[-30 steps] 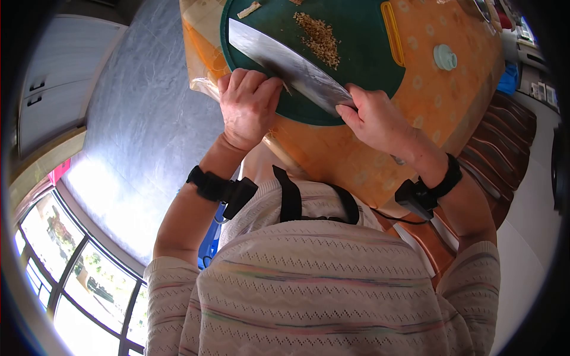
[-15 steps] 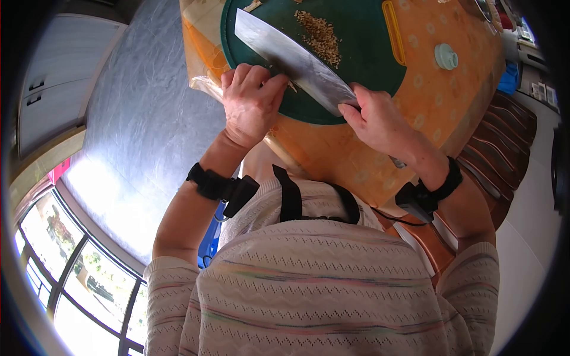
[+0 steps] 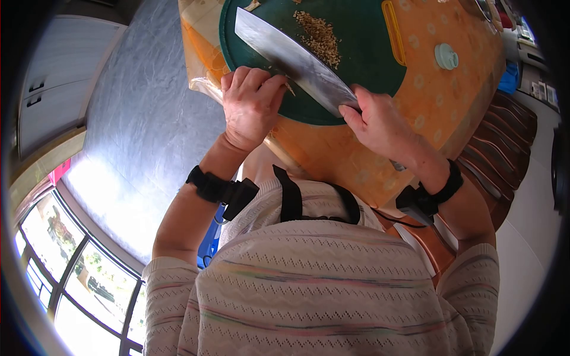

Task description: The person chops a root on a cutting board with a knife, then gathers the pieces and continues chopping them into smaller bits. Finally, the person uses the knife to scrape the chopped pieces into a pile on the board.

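Note:
My right hand (image 3: pixel 379 118) is closed round the handle end of a wide-bladed kitchen knife (image 3: pixel 291 56). Its blade slants up and left over a round green cutting board (image 3: pixel 374 65). At the board's near left edge, my left hand (image 3: pixel 252 102) has its fingers curled down close beside the blade. A small pale brown piece (image 3: pixel 290 88) pokes out by the thumb side; most of it is hidden under the fingers. Beyond the blade lies a heap of finely chopped brown bits (image 3: pixel 320 38). Another light scrap (image 3: pixel 253 5) rests near the board's far left rim.
An orange patterned tablecloth (image 3: pixel 427 95) covers the table under the board. The board has a yellow handle strip (image 3: pixel 393 32). To its right stands a pale green cap (image 3: pixel 446 56). A brown slatted wooden chair (image 3: pixel 499 148) is at the right, and grey floor (image 3: pixel 148 118) lies left.
Both hands and the knife stay almost in place. The fingers of my left hand have shifted very slightly around the pale piece.

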The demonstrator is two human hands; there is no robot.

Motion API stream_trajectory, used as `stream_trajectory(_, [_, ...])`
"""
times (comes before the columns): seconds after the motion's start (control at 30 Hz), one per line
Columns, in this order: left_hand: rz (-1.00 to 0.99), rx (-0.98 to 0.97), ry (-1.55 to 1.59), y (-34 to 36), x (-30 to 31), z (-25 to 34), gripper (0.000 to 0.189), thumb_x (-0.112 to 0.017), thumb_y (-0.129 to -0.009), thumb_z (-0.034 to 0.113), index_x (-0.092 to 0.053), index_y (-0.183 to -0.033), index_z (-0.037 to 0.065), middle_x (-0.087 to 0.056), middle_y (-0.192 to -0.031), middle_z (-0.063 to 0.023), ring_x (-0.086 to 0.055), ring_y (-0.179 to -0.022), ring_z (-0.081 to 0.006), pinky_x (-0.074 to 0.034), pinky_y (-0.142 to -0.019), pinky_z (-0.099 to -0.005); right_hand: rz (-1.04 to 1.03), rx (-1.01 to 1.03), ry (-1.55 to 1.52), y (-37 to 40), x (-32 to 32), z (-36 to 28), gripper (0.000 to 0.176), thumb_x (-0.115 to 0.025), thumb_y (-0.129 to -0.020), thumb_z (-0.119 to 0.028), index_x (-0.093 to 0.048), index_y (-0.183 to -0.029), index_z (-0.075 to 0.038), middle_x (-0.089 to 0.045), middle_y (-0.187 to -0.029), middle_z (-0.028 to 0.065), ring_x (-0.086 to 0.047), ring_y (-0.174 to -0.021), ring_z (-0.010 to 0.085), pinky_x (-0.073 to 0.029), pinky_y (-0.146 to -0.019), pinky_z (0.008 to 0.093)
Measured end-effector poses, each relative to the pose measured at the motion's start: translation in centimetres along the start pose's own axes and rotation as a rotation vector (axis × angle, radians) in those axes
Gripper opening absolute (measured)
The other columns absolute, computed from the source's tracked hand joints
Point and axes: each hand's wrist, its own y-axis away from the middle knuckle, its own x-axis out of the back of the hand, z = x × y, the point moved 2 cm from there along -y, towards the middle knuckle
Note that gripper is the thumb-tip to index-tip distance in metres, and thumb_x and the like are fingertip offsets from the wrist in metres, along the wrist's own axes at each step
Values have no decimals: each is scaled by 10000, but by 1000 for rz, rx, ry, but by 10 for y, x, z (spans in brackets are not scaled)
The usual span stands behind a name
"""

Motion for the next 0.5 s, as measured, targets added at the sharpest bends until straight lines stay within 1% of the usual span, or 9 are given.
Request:
stream_trajectory(0.27, [-24, -2, -9, 0, -1, -1, 165, -737, -662, 98, -693, -817, 135, -586, -799, 2, -551, -796, -201, -409, -745, -344, -19, -3, 15, 2, -2, -2, 175, -555, -870, -130, -472, -812, 12, -573, -655, 248, -576, -658, 449, -464, -548, 478])
stream_trajectory(0.5, [-18, 0, -4, -1, -3, 0, 159, -736, -660, 107, -690, -808, 139, -582, -799, 3, -549, -805, -206, -397, -750, -343, 11, 21, -25, 3, -6, -1, 164, -562, -859, -108, -469, -812, 18, -573, -656, 253, -577, -667, 450, -474, -553, 475])
